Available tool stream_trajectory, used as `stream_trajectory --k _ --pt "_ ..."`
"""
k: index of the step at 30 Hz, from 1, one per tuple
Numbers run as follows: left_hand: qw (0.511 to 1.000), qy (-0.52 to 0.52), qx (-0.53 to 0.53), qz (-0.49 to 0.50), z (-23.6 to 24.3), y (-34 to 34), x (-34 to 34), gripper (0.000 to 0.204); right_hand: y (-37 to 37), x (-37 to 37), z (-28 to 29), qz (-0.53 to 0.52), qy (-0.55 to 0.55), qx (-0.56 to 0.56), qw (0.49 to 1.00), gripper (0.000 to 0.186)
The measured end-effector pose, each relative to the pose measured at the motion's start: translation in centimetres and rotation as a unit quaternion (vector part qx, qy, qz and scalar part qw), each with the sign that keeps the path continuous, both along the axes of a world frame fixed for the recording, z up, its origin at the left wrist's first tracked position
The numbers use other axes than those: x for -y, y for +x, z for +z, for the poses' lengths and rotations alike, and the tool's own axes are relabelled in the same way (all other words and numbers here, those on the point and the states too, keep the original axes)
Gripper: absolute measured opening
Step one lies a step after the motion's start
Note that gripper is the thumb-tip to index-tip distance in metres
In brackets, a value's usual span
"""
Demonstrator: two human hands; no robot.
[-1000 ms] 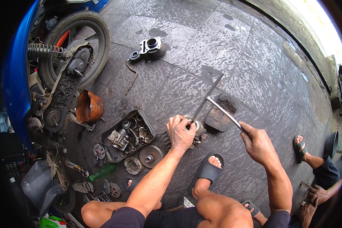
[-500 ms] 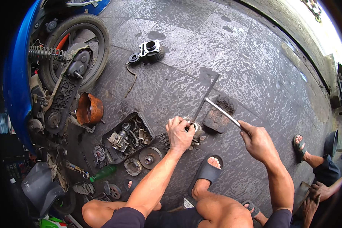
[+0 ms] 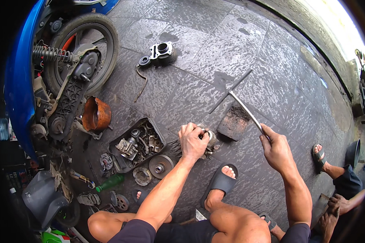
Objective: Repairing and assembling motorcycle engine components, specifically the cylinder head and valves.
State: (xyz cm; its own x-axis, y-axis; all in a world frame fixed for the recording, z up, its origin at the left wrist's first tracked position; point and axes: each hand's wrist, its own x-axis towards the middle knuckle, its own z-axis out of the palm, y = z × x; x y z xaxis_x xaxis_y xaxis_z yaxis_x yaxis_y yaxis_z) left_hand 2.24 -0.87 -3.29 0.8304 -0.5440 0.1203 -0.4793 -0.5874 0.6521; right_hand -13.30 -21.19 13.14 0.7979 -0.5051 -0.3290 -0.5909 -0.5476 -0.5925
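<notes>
In my right hand (image 3: 277, 148) is a T-shaped wrench (image 3: 248, 110), gripped by the end of its silver leg. The wrench's dark crossbar (image 3: 232, 90) slants over the floor, its near end raised clear of a grimy metal engine part (image 3: 211, 146). My left hand (image 3: 194, 141) is closed on that engine part at its top, fingers curled and tips partly hidden. A blackened block (image 3: 232, 126) lies right beside the part, below the wrench. In front of my foot, cooling fins show at the part's left side, mostly covered by my hand.
A black tray (image 3: 162, 146) of metal parts is left of my hand, a round metal disc (image 3: 161, 166) beside it. Farther off lies an engine cylinder (image 3: 163, 54). A scooter's rear wheel (image 3: 114, 52) stands at left, near a rusty cowl (image 3: 96, 114). Another person's hands (image 3: 337, 206) are at lower right.
My right hand has shifted slightly right, lifting the wrench away from the engine part; the crossbar's near end has moved up and off it. My left hand has stayed in place.
</notes>
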Motion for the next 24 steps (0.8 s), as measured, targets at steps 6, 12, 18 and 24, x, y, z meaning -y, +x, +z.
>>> stream_trajectory --k 6,12,18,24 --pt "1.0 -0.004 0.01 -0.005 0.03 -0.04 0.03 0.014 -0.23 -0.02 0.23 -0.068 0.013 -0.016 0.997 0.037" --pt "1.0 0.011 -0.006 -0.01 0.15 0.04 -0.19 0.014 -0.39 -0.01 -0.13 -0.013 -0.003 0.005 1.0 0.035" --pt "1.0 0.001 0.016 -0.017 0.07 -0.11 -0.4 0.015 -0.52 -0.64 0.08 -0.046 0.022 -0.005 0.999 0.036" --pt "1.0 0.006 0.022 -0.017 0.61 -0.18 -0.39 0.014 -0.93 -0.67 0.06 -0.006 0.001 -0.074 0.997 0.04"
